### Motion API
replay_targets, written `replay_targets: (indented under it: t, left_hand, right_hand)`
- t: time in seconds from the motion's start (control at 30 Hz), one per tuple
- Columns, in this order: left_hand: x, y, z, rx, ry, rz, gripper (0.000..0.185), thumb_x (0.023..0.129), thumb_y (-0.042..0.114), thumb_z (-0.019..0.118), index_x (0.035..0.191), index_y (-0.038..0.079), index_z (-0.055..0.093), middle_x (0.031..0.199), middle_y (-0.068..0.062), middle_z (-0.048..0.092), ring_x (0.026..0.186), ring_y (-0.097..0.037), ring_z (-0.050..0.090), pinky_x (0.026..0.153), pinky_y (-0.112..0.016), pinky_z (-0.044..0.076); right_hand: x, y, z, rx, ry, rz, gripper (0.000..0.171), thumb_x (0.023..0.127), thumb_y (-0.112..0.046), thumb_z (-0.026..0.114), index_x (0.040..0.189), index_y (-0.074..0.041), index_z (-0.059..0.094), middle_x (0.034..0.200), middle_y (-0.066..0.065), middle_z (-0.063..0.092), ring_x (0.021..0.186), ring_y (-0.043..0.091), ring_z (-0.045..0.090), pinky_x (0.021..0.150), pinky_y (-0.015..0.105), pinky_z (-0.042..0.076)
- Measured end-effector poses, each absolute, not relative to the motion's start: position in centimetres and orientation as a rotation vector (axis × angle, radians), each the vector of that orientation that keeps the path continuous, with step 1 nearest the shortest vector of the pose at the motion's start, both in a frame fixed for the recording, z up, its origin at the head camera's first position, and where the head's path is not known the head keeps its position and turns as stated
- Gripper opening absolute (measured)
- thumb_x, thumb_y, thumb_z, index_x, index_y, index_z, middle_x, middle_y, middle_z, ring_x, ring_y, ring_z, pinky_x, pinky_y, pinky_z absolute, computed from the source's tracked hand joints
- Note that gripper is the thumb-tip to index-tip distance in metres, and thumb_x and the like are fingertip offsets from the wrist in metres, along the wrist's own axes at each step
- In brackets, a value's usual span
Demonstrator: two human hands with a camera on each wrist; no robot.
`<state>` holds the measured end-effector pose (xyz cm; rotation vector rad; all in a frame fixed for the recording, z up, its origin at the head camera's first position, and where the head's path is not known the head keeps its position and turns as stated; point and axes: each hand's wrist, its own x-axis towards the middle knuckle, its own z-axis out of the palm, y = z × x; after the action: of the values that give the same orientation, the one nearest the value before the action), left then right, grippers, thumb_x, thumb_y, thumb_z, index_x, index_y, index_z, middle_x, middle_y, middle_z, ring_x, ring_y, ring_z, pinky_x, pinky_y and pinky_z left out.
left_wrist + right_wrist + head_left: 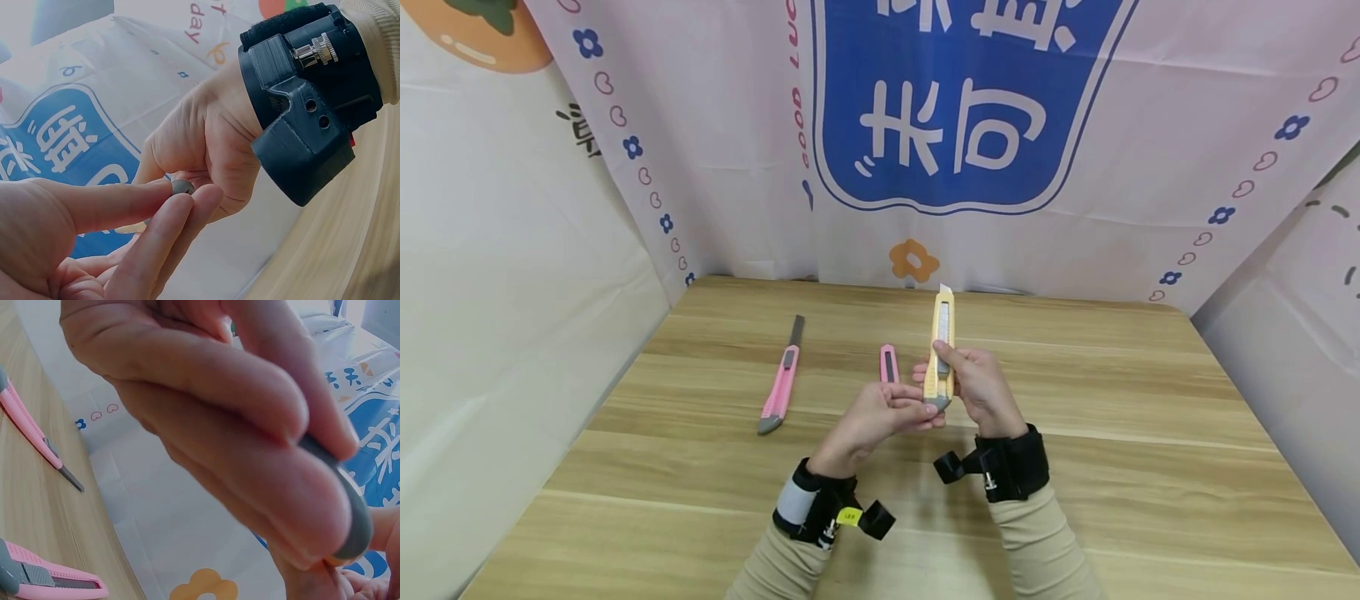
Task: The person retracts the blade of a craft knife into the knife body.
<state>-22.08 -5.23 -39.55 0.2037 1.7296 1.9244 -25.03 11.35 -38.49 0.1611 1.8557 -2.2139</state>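
A yellow utility knife (943, 321) is held up nearly upright in the head view, with a short bit of blade (945, 288) out at its top. My right hand (985, 390) grips its body, thumb laid on the front near the grey slider (943, 367). At the bottom, my left hand (880, 414) pinches the grey end cap (182, 187) between thumb and fingers, as the left wrist view shows close up. Part of the knife's body is hidden behind the hands. Large fingers cover much of the right wrist view, around the grey end (359, 528).
A pink utility knife (781, 383) lies on the wooden table (647, 467) to the left, its long dark blade extended. A second pink knife (889, 363) lies behind my left hand, partly covered by it. Printed cloth (737, 167) hangs behind the table.
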Motion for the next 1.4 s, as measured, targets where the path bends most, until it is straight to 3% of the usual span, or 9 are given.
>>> replay_targets:
  t: [0.2, 0.77, 1.1, 1.4]
  left_hand:
    - [-22.09, -5.28, -39.50, 0.204, 1.743, 1.915, 0.031, 0.090, 0.004, 0.064, 0.119, -0.009, 0.059, 0.103, -0.017, 0.074, 0.085, -0.009, 0.073, 0.098, -0.038, 0.054]
    - [-21.98, -5.31, -39.37, 0.197, 1.754, 1.913, 0.028, 0.091, 0.003, 0.062, 0.116, -0.009, 0.061, 0.104, -0.019, 0.073, 0.087, -0.011, 0.074, 0.087, -0.026, 0.059]
    - [-21.98, -5.36, -39.20, 0.178, 1.749, 1.915, 0.027, 0.091, 0.003, 0.062, 0.116, -0.007, 0.061, 0.109, -0.023, 0.071, 0.087, -0.012, 0.074, 0.098, -0.038, 0.054]
    - [-22.07, -5.35, -39.36, 0.171, 1.744, 1.916, 0.027, 0.091, 0.003, 0.062, 0.116, -0.008, 0.061, 0.108, -0.023, 0.072, 0.086, -0.011, 0.074, 0.095, -0.035, 0.056]
  right_hand:
    - [-25.06, 11.47, -38.53, 0.141, 1.868, -2.190, 0.047, 0.100, -0.026, 0.052, 0.121, 0.016, 0.054, 0.070, -0.004, 0.075, 0.072, 0.008, 0.073, 0.070, 0.021, 0.060]
    - [-25.05, 11.46, -38.54, 0.083, 1.856, -2.198, 0.046, 0.101, -0.021, 0.049, 0.126, 0.018, 0.049, 0.070, -0.007, 0.074, 0.073, 0.005, 0.072, 0.069, 0.020, 0.060]
    - [-25.07, 11.52, -38.48, 0.052, 1.838, -2.213, 0.046, 0.101, -0.019, 0.048, 0.126, 0.019, 0.048, 0.070, -0.008, 0.074, 0.072, 0.005, 0.072, 0.069, 0.020, 0.060]
    - [-25.04, 11.61, -38.54, 0.025, 1.813, -2.210, 0.046, 0.101, -0.017, 0.050, 0.128, 0.019, 0.046, 0.072, -0.007, 0.075, 0.073, 0.006, 0.073, 0.072, 0.020, 0.060]
